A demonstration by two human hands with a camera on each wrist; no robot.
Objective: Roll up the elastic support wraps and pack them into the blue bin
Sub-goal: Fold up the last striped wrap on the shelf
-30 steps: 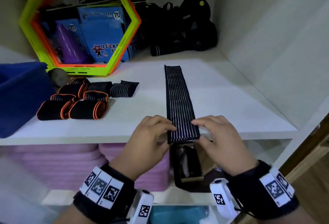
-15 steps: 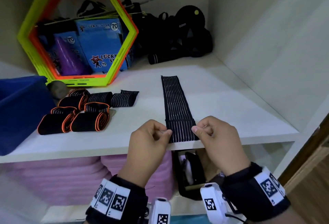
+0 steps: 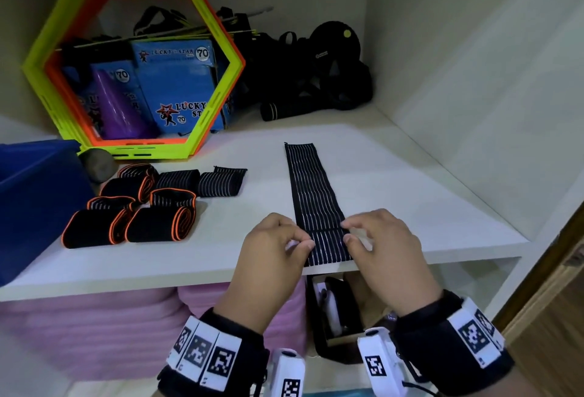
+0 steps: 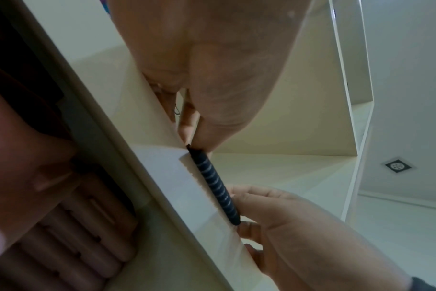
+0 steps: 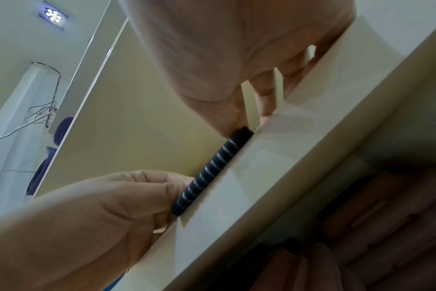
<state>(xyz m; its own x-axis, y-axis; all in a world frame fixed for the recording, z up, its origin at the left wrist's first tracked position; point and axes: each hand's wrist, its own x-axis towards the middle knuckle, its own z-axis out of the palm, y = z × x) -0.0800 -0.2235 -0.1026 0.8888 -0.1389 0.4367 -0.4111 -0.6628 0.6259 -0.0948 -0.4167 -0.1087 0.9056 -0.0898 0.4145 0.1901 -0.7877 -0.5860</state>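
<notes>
A long black elastic wrap (image 3: 311, 188) with white stripes lies flat along the white shelf (image 3: 426, 207). Its near end (image 3: 328, 245) is turned over into a first narrow fold at the shelf's front edge. My left hand (image 3: 308, 243) pinches the fold's left side and my right hand (image 3: 346, 232) pinches its right side. In the wrist views the fold shows as a thin striped roll (image 4: 213, 183) (image 5: 207, 175) between the left hand (image 4: 194, 141) and the right hand (image 5: 239, 126). The blue bin (image 3: 34, 194) stands at the far left.
Several rolled wraps (image 3: 136, 204), some orange-edged, lie beside the bin. A yellow-orange hexagonal frame (image 3: 132, 68) with blue boxes and black gear (image 3: 316, 74) stand at the back. The cabinet wall (image 3: 474, 80) closes the right side. Pink mats (image 3: 94, 327) fill the lower shelf.
Both hands went from pressing the wrap's near end flat to pinching it, then turned it over away from me into a first fold.
</notes>
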